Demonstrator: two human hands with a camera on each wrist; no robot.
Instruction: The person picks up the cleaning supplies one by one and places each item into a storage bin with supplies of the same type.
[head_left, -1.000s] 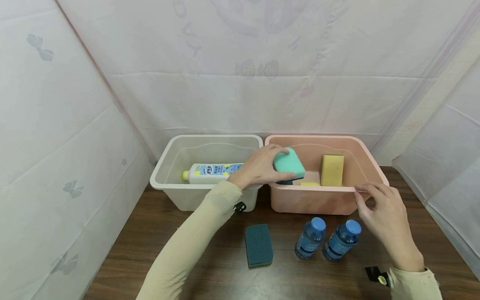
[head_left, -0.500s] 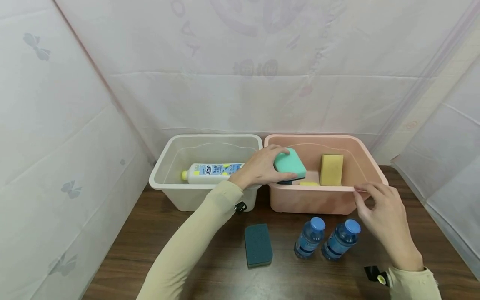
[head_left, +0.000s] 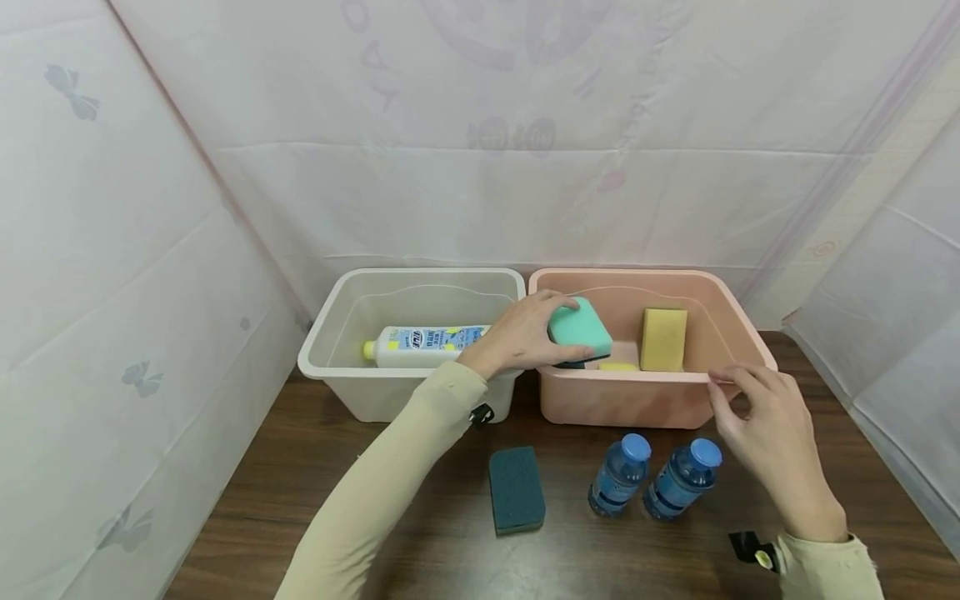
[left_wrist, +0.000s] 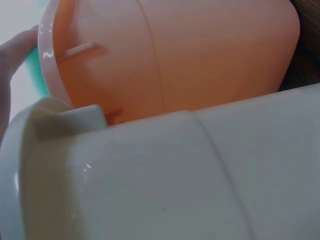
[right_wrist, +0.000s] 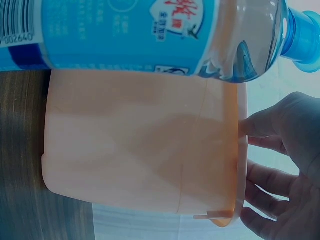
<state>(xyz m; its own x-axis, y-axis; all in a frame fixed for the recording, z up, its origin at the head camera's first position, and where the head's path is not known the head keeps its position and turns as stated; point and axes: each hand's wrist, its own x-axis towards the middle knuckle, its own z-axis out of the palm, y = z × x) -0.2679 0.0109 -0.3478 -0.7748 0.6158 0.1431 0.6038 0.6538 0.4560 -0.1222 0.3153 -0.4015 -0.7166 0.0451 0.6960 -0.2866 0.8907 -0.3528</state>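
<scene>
My left hand grips a turquoise sponge with a dark underside, between thumb and fingers. The sponge is at the left end of the pink bin, tilted just above its front rim. In the left wrist view, the turquoise sponge peeks out behind the rim, mostly hidden. My right hand pinches the pink bin's front rim near its right corner. Inside that bin a yellow sponge stands upright, and another yellow piece shows low behind the rim.
Left of the pink bin stands a grey-white bin with a white detergent bottle lying inside. A dark green sponge lies on the wooden table. Two small blue-capped bottles stand before the pink bin, close to my right hand.
</scene>
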